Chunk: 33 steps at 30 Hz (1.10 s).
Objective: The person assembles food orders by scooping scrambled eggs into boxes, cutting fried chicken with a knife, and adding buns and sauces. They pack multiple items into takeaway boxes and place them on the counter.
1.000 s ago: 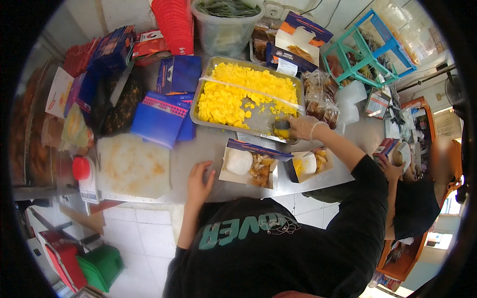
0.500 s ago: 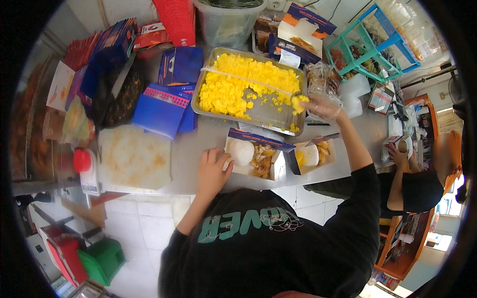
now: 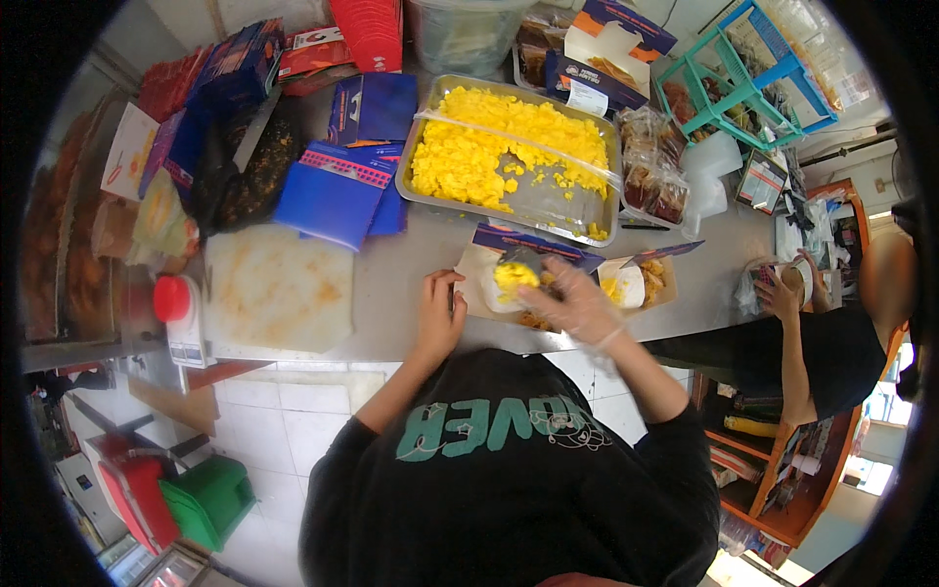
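Observation:
My right hand [image 3: 572, 305], in a clear plastic glove and blurred by motion, holds a clump of yellow scrambled egg [image 3: 515, 280] over the left takeaway box [image 3: 473, 262]. White rice and browned meat pieces lie in that box, partly hidden under the hand. Beside the box's left wall rests my left hand [image 3: 442, 308], thumb and fingers apart. To its right stands a second open takeaway box [image 3: 669, 286] with a white rice mound [image 3: 629, 285], some yellow egg and meat. Behind both boxes, a metal tray [image 3: 509, 221] carries a heap of scrambled egg, thinner at its right front.
A stained white cutting board [image 3: 284, 289] lies left, near a red-lidded container [image 3: 172, 299]. Folded blue boxes [image 3: 333, 201] lie behind it. Packets [image 3: 653, 176], plastic cups [image 3: 706, 181] and a teal-and-blue basket [image 3: 734, 88] stand back right. A co-worker [image 3: 812, 342] works at the far right.
My right hand has moved from the tray's right front corner, leftward and nearer, to over the left box, carrying the egg. My left hand stays by that box. The view has shifted slightly.

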Available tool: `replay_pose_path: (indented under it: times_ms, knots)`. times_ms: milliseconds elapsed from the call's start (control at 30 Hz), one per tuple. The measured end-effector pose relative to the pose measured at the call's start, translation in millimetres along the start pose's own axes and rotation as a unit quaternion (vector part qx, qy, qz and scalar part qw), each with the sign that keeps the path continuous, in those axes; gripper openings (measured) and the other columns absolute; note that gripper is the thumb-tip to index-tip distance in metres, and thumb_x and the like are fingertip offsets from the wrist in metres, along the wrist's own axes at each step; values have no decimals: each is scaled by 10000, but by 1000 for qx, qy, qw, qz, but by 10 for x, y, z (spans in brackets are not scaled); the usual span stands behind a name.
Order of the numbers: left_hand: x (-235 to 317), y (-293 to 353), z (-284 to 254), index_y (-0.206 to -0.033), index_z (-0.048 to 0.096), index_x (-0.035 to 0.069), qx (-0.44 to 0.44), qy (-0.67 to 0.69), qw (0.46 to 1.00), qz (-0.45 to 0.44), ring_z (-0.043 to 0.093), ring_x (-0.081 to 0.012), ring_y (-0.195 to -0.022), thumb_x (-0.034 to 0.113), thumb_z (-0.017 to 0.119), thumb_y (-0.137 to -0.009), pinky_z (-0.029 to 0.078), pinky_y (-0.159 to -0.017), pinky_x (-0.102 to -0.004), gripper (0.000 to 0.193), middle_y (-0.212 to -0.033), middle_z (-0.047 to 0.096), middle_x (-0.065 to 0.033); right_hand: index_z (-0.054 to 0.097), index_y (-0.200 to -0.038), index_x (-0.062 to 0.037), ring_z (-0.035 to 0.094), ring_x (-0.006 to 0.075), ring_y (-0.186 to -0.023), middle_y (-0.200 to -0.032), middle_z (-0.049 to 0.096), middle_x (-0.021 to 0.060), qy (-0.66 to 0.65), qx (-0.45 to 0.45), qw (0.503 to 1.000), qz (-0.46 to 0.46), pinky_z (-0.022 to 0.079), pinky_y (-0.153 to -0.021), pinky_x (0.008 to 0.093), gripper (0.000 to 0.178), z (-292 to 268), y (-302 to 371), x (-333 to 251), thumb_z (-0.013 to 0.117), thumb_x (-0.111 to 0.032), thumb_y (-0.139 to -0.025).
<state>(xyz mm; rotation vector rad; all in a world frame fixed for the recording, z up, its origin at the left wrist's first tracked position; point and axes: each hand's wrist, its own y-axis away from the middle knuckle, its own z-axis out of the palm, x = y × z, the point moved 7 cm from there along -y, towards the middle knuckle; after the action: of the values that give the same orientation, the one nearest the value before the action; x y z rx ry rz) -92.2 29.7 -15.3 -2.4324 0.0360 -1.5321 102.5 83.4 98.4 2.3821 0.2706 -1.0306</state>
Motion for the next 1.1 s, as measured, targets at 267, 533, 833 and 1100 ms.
replay_pose_path:
  times_ms: [267,533,833,1100]
  knots:
    - [-174,71,-32,-1275,382,10,14,166,983,-72,547,-186,-1007,10,498,-977,481,-849,-303,320,-1116,511,-128,360,-1475,-84,660,348,-833,-955,645,190,164,142,967,-136,529,-732,450,718,558,73,-10,711,-272,-878]
    - [-229,133,5,-1273,408,43,-85,198,968,-126,543,-172,-998,40,528,-979,470,-844,-288,318,-1090,524,-106,446,-1420,-32,611,242,-945,-1056,651,151,-62,243,967,-50,491,-838,361,538,-927,200,-40,605,-300,-981]
    - [156,-1741,-575,-1118,507,13,51,70,994,70,577,-243,-914,120,571,-974,467,-810,-352,191,-969,567,-129,689,-1085,-112,684,343,-915,-997,716,143,314,237,916,-73,529,-806,433,220,-1606,-754,282,627,-205,-895]
    - [852,-5186,-502,-1084,653,106,139,-274,933,186,566,-347,-1107,160,695,-838,472,-933,-483,256,-1072,636,-146,696,-1061,-66,649,329,-964,-1019,691,138,226,387,873,-190,508,-831,414,228,-1696,293,-52,698,-43,-834]
